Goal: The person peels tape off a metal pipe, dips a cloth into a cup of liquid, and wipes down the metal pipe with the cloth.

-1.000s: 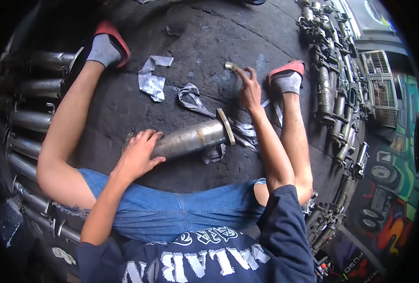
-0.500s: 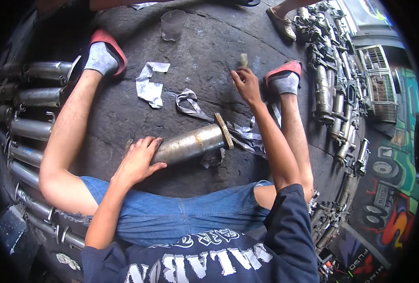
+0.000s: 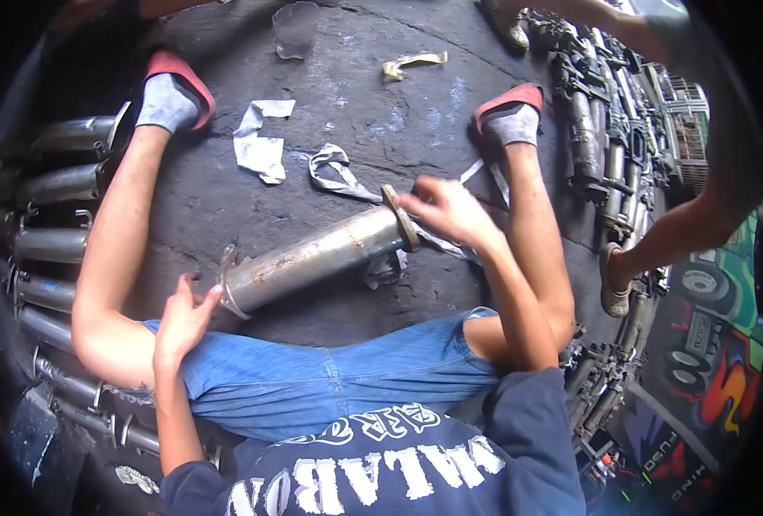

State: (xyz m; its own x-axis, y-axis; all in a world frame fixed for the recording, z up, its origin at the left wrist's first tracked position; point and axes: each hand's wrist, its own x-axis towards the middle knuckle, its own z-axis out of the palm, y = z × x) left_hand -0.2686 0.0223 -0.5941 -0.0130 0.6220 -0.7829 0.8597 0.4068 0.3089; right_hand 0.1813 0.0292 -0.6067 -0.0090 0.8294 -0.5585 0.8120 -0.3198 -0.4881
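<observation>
A flanged metal exhaust pipe (image 3: 312,256) lies slantwise on the dark floor between my legs, with brown stains along its top. My left hand (image 3: 188,316) is at its left end, fingers apart, the thumb against the round flange. At the other end, my right hand (image 3: 452,211) is bent beside the thick flange (image 3: 400,217), thumb side close to it. Motion smears those fingers, and I cannot tell whether they grip. Crumpled rag strips (image 3: 340,176) lie behind the pipe, and others are partly hidden beneath it. A pale yellowish strip (image 3: 414,64) rests farther off on the floor.
Several metal exhaust pipes (image 3: 50,245) line the left side. More pipe parts (image 3: 586,142) are piled along the right, where another person's leg (image 3: 682,228) stands. A white cloth piece (image 3: 261,146) and a clear plastic cup (image 3: 295,30) lie ahead.
My right hand has let go of the pale strip and come back to the pipe's right flange. My left hand has slid off the pipe's body to its left end. A person has stepped in at right.
</observation>
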